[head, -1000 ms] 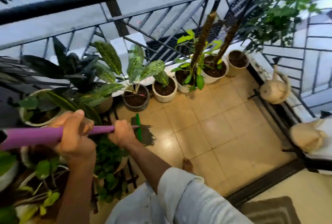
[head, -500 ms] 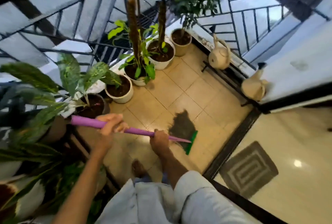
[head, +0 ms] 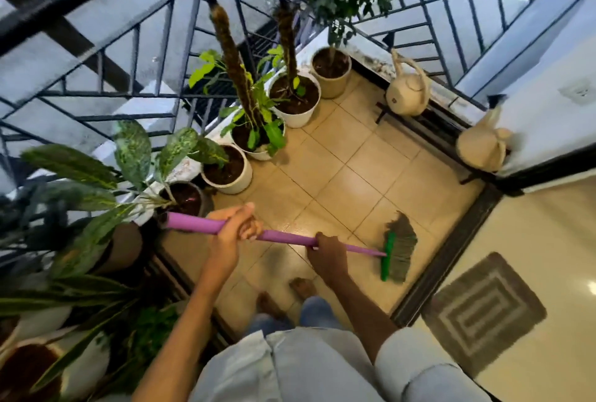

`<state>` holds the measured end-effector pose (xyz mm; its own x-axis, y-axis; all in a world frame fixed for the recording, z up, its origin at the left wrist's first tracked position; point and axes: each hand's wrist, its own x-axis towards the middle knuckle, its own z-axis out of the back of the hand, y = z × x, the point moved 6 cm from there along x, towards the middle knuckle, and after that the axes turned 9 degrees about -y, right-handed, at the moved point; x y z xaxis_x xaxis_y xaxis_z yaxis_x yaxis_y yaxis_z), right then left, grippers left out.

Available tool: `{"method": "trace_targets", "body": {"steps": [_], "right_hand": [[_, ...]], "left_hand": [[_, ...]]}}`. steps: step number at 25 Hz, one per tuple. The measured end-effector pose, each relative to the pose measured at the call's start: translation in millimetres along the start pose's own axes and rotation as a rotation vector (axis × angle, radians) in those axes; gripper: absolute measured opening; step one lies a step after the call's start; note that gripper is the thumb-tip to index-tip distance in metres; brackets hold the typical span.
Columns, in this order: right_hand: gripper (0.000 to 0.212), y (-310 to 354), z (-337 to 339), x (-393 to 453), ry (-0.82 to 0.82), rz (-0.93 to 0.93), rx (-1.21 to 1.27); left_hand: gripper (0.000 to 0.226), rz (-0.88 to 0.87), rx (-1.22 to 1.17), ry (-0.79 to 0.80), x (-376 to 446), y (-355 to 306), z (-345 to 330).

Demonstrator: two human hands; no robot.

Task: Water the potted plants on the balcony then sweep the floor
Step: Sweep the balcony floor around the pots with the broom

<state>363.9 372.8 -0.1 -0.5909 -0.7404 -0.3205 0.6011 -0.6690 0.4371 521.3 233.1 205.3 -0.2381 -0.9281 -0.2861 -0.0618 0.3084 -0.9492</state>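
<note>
In the head view, a person looks down on a balcony floor of beige square tiles [head: 342, 175] and holds a broom with a purple plastic handle [head: 283, 237] that runs across the middle of the frame, from left of centre down to lower right of centre. The left hand [head: 233, 227] grips the handle near its upper end, fingers curled round it with the knuckles towards the camera; the right hand [head: 324, 251] grips it lower down, fingers wrapped over the top. The broom's green plastic head [head: 386, 256] and its grey-brown bristles [head: 403, 245] lie on the tiles at right of centre, just beside the dark door threshold [head: 448, 256] that crosses the lower right diagonally. Two bare feet [head: 303, 287] stand on the tiles below the handle, above pale trouser legs. A row of white round pots [head: 240, 180] with dark soil lines the black metal railing [head: 129, 91] from left of centre up to the top centre; two of them carry tall brown moss poles [head: 233, 59], and a beige pot [head: 332, 85] at the row's far end holds a small leafy tree. Broad speckled leaves [head: 134, 150] fill the left edge. Two cream kettle-shaped watering cans [head: 408, 91] sit on a low dark rack along the right wall. A grey patterned doormat [head: 483, 311] lies on the glossy indoor floor at lower right.
</note>
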Motion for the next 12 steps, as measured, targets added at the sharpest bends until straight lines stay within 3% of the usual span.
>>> {"method": "trace_targets", "body": {"steps": [4,8,12], "right_hand": [[0.021,118,-28,-4,0.093,0.366,0.041],[0.031,222,-73,-29,0.290,0.530,0.013],[0.028,322,-109,-95,0.440,0.749,-0.010]], "left_hand": [[0.056,-0.177,-0.020,-0.253,-22,-61,96],[0.049,-0.303,0.072,-0.537,-66,-101,179],[0.050,-0.358,0.052,-0.791,-135,-120,261]]}}
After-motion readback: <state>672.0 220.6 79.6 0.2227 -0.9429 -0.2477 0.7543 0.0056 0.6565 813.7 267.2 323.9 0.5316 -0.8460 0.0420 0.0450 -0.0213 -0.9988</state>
